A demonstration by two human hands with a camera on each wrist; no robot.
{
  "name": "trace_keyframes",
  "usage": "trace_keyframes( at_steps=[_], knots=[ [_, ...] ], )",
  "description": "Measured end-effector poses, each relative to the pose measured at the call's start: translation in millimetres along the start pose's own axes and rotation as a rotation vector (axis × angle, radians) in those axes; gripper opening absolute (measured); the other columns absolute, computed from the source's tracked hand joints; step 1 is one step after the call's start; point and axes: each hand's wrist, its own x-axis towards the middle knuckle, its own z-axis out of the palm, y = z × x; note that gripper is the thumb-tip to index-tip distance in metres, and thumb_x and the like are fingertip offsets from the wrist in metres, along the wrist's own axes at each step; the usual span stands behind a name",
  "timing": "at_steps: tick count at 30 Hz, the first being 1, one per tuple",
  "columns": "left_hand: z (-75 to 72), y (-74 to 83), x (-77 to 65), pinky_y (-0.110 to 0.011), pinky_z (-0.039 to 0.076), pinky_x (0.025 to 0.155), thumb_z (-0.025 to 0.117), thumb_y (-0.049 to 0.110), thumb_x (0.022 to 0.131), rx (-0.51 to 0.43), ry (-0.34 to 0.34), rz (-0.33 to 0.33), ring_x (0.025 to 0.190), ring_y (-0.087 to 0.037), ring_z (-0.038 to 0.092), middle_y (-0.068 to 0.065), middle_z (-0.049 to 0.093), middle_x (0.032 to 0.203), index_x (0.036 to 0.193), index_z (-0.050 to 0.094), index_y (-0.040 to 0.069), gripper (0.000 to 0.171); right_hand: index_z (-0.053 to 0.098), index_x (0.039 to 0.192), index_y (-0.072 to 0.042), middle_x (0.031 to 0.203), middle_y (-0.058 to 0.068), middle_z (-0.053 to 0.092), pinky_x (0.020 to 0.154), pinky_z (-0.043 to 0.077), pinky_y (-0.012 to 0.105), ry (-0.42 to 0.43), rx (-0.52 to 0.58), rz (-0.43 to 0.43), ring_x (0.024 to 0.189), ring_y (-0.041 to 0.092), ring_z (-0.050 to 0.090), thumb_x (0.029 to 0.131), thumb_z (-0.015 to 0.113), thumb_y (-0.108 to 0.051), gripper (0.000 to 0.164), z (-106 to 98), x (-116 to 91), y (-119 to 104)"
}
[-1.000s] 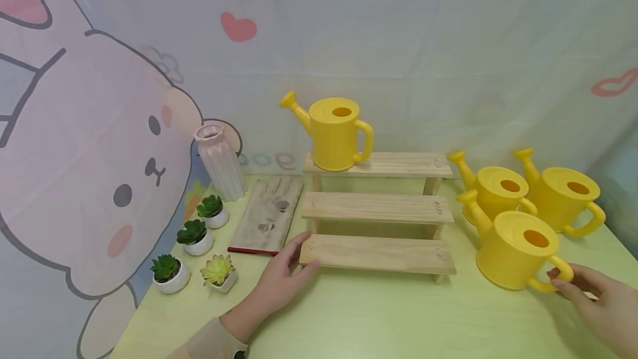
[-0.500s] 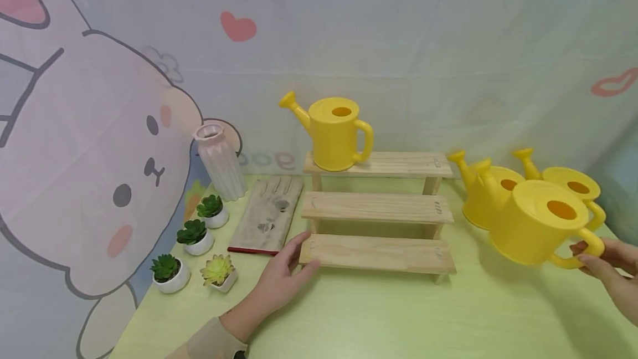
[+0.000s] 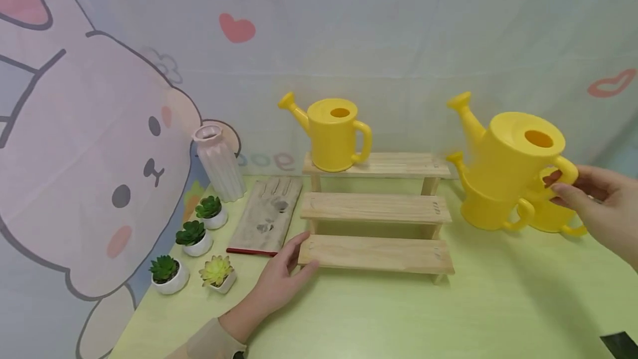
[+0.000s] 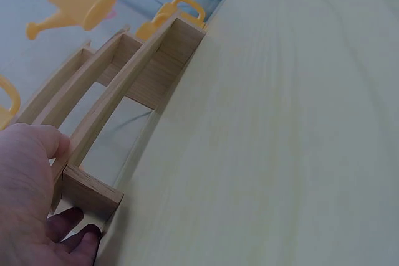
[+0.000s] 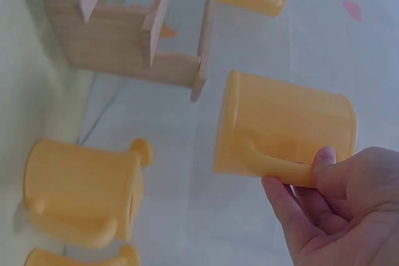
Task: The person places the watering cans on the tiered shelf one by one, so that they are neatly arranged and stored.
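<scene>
The right grip [image 3: 600, 198] pinched a watering can [image 3: 518, 154] by its handle, off the tabletop [image 3: 399, 320] at right, higher than two cans [image 3: 483, 212]. The left grip [image 3: 281, 281] held the stand [image 3: 379, 251] at its near left end; another can [image 3: 333, 137] stood on the far step.

Left sleeve, plain beige fabric [image 3: 214, 341]: long, straight-edged cuff, seven o'clock in the head view
Small black piece [image 3: 240, 355]: at the cuff, mostly cut off, type unclear

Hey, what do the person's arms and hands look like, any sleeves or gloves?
The left hand and right hand are bare, no gloves or rings showing. The left sleeve is pale beige, with a small black item at its edge, too cropped to identify. No right sleeve shows.
</scene>
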Motion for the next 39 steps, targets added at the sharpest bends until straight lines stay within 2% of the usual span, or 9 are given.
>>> trace_keyframes(
  at_steps=[2,5,9,13,17,25,29,33,39],
  knots=[
    [-0.3,0.5,0.0,-0.045,0.042,0.119,0.072,0.044,0.095,-0.004,-0.005,0.0,0.144,-0.021,0.048,-0.003,0.052,0.153,0.154,0.042,0.032,0.067,0.069,0.119,-0.008,0.091,-0.045,0.056,0.065,0.051,0.001,-0.041,-0.128,0.071,0.076,-0.025,0.058,0.104,0.059,-0.016,0.019,6,8,-10],
    [-0.4,0.6,0.1,-0.045,0.041,0.119,0.072,0.045,0.095,-0.003,-0.011,0.001,0.144,-0.021,0.048,-0.004,0.052,0.154,0.155,0.042,0.028,0.069,0.068,0.123,-0.004,0.085,-0.051,0.05,0.061,0.05,0.002,-0.097,-0.253,0.126,0.071,-0.026,0.056,0.103,0.061,-0.034,0.037,16,18,-23],
    [-1.2,1.5,0.0,-0.046,0.042,0.119,0.072,0.046,0.095,0.004,-0.007,0.001,0.144,-0.02,0.048,-0.003,0.052,0.154,0.155,0.042,0.026,0.07,0.071,0.12,-0.009,0.087,-0.045,0.056,0.064,0.053,0.005,-0.149,-0.232,0.131,0.073,-0.022,0.061,0.1,0.063,-0.044,0.041,33,33,-36],
    [-0.2,1.5,-0.7,-0.047,0.042,0.119,0.071,0.048,0.095,0.011,-0.004,-0.003,0.145,-0.022,0.048,-0.004,0.051,0.155,0.155,0.041,0.028,0.071,0.071,0.122,-0.012,0.103,-0.016,0.075,0.067,0.056,0.008,-0.21,-0.192,0.143,0.076,-0.018,0.064,0.098,0.064,-0.047,0.043,48,47,-41],
    [-0.3,1.9,-1.2,-0.047,0.041,0.119,0.071,0.047,0.094,0.008,0.003,-0.012,0.146,-0.023,0.046,-0.003,0.049,0.157,0.155,0.041,0.03,0.07,0.069,0.126,-0.014,0.124,0.016,0.073,0.069,0.052,0.003,-0.266,-0.205,0.142,0.078,-0.021,0.063,0.097,0.061,-0.053,0.049,60,58,-46],
    [-1.0,3.6,-0.6,-0.047,0.041,0.119,0.072,0.044,0.095,0.0,-0.006,-0.016,0.145,-0.022,0.046,-0.004,0.05,0.155,0.154,0.042,0.033,0.067,0.07,0.123,-0.018,0.123,0.013,0.074,0.071,0.051,0.005,-0.307,-0.228,0.147,0.077,-0.018,0.064,0.097,0.059,-0.057,0.048,74,67,-52],
    [-1.0,1.9,-0.1,-0.047,0.042,0.119,0.072,0.046,0.094,0.004,-0.01,-0.009,0.145,-0.023,0.047,-0.004,0.05,0.155,0.154,0.042,0.032,0.068,0.069,0.124,-0.019,0.123,0.012,0.074,0.078,0.06,0.018,-0.318,-0.234,0.146,0.078,-0.018,0.064,0.097,0.058,-0.059,0.049,79,70,-52],
    [-1.4,1.4,0.2,-0.047,0.042,0.119,0.071,0.048,0.095,0.012,-0.016,-0.005,0.145,-0.022,0.048,-0.004,0.052,0.153,0.155,0.041,0.032,0.069,0.068,0.125,-0.018,0.123,0.013,0.073,0.079,0.062,0.022,-0.324,-0.227,0.146,0.078,-0.018,0.064,0.097,0.057,-0.06,0.052,82,72,-56],
    [-2.8,0.7,0.2,-0.046,0.043,0.119,0.07,0.05,0.095,0.021,-0.017,-0.007,0.146,-0.022,0.046,-0.002,0.049,0.156,0.154,0.04,0.036,0.068,0.065,0.128,-0.016,0.123,0.013,0.072,0.079,0.063,0.027,-0.322,-0.223,0.145,0.087,-0.001,0.072,0.097,0.057,-0.059,0.054,86,73,-59]
  ],
)
